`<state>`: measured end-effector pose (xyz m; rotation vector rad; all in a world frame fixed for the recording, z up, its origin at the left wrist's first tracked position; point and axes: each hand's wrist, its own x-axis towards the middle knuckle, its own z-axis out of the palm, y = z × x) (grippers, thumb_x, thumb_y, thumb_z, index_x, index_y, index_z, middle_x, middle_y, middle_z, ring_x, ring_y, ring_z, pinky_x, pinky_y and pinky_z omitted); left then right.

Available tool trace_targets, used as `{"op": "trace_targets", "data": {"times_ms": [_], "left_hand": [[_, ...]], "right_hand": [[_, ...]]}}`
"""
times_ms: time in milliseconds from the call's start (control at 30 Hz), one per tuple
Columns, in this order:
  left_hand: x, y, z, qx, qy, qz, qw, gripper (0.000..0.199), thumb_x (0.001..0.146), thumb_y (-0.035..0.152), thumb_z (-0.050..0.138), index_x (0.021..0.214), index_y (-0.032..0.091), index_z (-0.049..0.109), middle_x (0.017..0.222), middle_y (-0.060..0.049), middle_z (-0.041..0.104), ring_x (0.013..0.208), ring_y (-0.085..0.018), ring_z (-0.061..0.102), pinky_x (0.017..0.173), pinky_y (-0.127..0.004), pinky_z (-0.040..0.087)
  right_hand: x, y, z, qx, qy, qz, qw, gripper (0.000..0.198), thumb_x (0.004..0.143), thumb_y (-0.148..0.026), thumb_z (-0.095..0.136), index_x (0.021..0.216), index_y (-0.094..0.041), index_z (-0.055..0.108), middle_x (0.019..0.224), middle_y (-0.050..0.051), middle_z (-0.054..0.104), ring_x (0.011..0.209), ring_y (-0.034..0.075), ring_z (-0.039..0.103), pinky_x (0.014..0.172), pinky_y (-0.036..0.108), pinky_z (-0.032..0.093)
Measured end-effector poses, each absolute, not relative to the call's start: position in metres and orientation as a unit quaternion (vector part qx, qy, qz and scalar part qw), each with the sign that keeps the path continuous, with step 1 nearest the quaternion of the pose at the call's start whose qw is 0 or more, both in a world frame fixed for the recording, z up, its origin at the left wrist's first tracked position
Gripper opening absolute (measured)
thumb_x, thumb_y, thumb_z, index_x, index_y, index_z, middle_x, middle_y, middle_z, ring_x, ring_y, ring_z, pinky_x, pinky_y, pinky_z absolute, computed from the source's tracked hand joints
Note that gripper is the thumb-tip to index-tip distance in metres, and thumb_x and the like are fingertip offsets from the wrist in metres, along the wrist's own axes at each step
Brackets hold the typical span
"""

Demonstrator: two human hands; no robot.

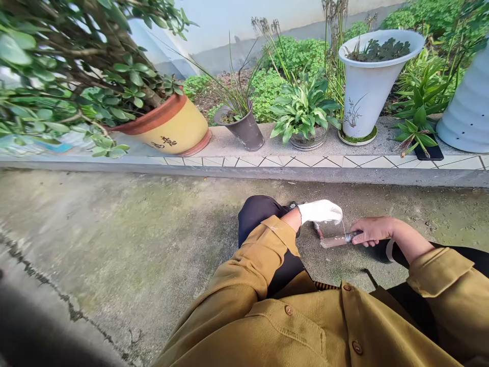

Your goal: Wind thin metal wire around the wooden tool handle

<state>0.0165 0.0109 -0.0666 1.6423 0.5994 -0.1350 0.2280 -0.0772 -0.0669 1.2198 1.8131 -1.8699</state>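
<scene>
My left hand [321,211], in a white glove, is closed with its fingertips pinched on a thin pale thread [343,227]. The thread runs down to a short brownish hand tool [333,242]. My bare right hand [372,230] is wrapped round the tool's dark right end, holding it roughly level just above the concrete. A dark band sits on the tool beside my fingers. At its left end a reddish-brown piece angles up under the gloved hand; whether it is joined to the tool I cannot tell.
A tiled ledge [237,161] crosses ahead, bearing a yellow pot [171,127], a grey tilted pot [246,130], a leafy plant [303,109], a tall white planter [362,92] and a dark phone-like slab [430,149]. My bent knee [260,216] is beside my left hand. Concrete floor [133,244] spreads left.
</scene>
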Motion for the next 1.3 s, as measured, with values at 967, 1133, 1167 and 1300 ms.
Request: {"op": "trace_targets", "data": {"times_ms": [967, 1133, 1167, 1300], "left_hand": [[0.008, 0.019, -0.068, 0.711, 0.256, 0.015, 0.654, 0.022, 0.086, 0.033, 0.054, 0.079, 0.015, 0.063, 0.081, -0.001, 0.062, 0.068, -0.008, 0.052, 0.060, -0.017, 0.043], [0.007, 0.030, -0.069, 0.699, 0.361, 0.079, 0.613, 0.021, 0.084, 0.030, 0.053, 0.074, 0.014, 0.060, 0.079, -0.002, 0.062, 0.067, -0.008, 0.050, 0.059, -0.018, 0.043], [0.008, 0.031, -0.071, 0.695, 0.370, 0.087, 0.610, 0.021, 0.084, 0.030, 0.053, 0.074, 0.013, 0.060, 0.079, -0.002, 0.061, 0.067, -0.008, 0.050, 0.059, -0.019, 0.043], [0.013, 0.025, -0.079, 0.676, 0.368, 0.088, 0.632, 0.023, 0.086, 0.032, 0.053, 0.077, 0.013, 0.060, 0.074, -0.001, 0.058, 0.062, -0.008, 0.048, 0.057, -0.020, 0.043]], "right_hand": [[0.227, -0.071, -0.086, 0.564, 0.708, -0.393, 0.163, 0.026, 0.089, -0.038, 0.057, 0.101, -0.018, 0.069, 0.093, 0.013, 0.072, 0.081, 0.023, 0.067, 0.070, 0.032, 0.047], [0.224, -0.078, -0.064, 0.423, 0.645, -0.632, 0.068, 0.039, 0.084, -0.056, 0.061, 0.092, -0.018, 0.064, 0.069, 0.001, 0.061, 0.056, 0.013, 0.053, 0.052, 0.025, 0.040], [0.226, -0.078, -0.057, 0.406, 0.633, -0.659, 0.034, 0.042, 0.082, -0.059, 0.062, 0.090, -0.017, 0.063, 0.069, 0.000, 0.060, 0.056, 0.012, 0.052, 0.052, 0.024, 0.040], [0.247, -0.077, -0.032, 0.399, 0.574, -0.695, -0.170, 0.044, 0.083, -0.061, 0.063, 0.087, -0.018, 0.059, 0.073, -0.001, 0.057, 0.058, 0.010, 0.050, 0.055, 0.023, 0.041]]}}
